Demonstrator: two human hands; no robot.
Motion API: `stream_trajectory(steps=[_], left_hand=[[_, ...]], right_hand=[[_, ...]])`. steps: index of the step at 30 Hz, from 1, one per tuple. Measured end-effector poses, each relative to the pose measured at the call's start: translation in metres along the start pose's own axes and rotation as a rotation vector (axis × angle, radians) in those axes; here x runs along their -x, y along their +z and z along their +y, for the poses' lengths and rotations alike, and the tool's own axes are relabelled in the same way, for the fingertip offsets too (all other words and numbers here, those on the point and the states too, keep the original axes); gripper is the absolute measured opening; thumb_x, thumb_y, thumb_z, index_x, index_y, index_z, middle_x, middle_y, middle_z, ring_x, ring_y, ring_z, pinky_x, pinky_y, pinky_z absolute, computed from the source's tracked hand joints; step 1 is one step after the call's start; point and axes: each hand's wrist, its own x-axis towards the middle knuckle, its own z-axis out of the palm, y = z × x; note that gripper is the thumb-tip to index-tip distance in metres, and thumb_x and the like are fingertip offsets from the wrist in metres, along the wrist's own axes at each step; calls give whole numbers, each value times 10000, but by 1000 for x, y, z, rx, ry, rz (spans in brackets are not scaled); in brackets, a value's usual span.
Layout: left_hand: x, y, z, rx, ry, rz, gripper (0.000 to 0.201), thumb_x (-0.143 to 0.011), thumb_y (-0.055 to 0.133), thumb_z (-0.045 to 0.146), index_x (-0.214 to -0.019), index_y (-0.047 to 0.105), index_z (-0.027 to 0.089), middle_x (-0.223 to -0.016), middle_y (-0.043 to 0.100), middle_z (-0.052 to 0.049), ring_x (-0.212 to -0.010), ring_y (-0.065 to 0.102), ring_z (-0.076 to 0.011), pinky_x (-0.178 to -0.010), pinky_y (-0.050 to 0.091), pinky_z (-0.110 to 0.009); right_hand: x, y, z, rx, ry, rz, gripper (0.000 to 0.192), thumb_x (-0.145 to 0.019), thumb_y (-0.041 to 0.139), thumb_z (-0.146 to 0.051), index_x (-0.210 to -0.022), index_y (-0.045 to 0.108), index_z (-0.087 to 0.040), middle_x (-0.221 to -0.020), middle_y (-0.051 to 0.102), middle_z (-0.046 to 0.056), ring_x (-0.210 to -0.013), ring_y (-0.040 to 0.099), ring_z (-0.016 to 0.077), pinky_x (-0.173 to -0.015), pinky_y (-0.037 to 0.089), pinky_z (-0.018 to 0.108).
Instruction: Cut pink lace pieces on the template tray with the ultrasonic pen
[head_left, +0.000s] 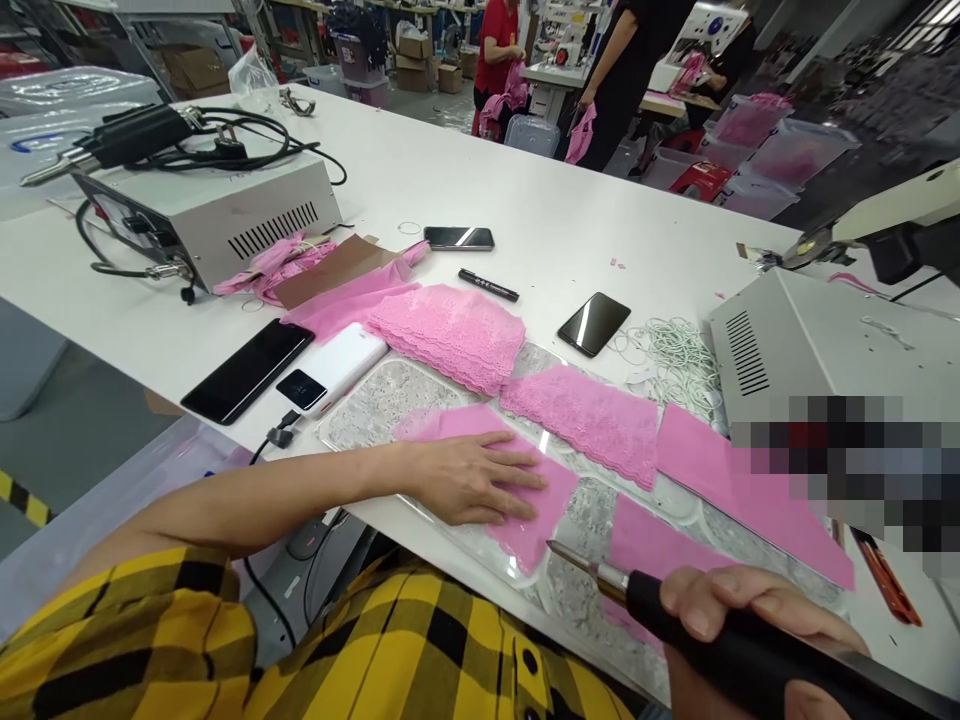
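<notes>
My left hand (472, 480) lies flat with its fingers a little spread on a pink fabric piece (553, 500). In my closed right hand (757, 610) is a handheld tool with a thick black handle (652, 605) and a pointed metal tip. The tip points left, close to the fabric's lower right edge; whether it touches anything I cannot tell. Under the fabric is a grey marbled board (589, 515) with clear, rounded plates. Another pink piece (660, 545) lies partly behind the tool. Farther back are two stacks of scalloped pink lace (450, 335), (589, 420).
A grey vented box (247, 220) carries another black tool (142, 135) and its cable. Phones (594, 323), a marker (489, 284), a white power bank (337, 365) and tangled thread (679, 365) lie around. At right stand another box (825, 330) and an orange cutter (889, 580). People work behind.
</notes>
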Motion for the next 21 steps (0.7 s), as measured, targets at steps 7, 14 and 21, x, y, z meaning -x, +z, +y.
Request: stream_trajectory(steps=[7, 14, 21], left_hand=[[-2, 3, 1, -66, 30, 23, 369, -1007, 455, 337, -1344, 591, 271, -1523, 427, -6, -1483, 269, -207, -1248, 63, -453], [-2, -2, 4, -98, -42, 2, 383, -1003, 479, 341, -1369, 566, 270, -1527, 421, -9, -1482, 267, -200, -1252, 71, -442], [17, -7, 1, -123, -177, 15, 398, -1025, 438, 358, -1405, 521, 269, -1557, 367, -13, -1494, 234, -198, -1250, 15, -454]], right_hand=[[-1, -4, 13, -6, -4, -69, 188, -805, 569, -311, -946, 600, -190, -851, 575, 19, -631, 553, 129, -593, 528, 339], [-4, -12, 16, -57, 44, -43, 170, -801, 560, -298, -937, 600, -204, -850, 557, 15, -633, 544, 130, -598, 517, 343], [-7, -10, 10, -53, 35, 13, 173, -776, 538, -305, -906, 609, -215, -848, 533, 17, -626, 510, 142, -585, 481, 354]])
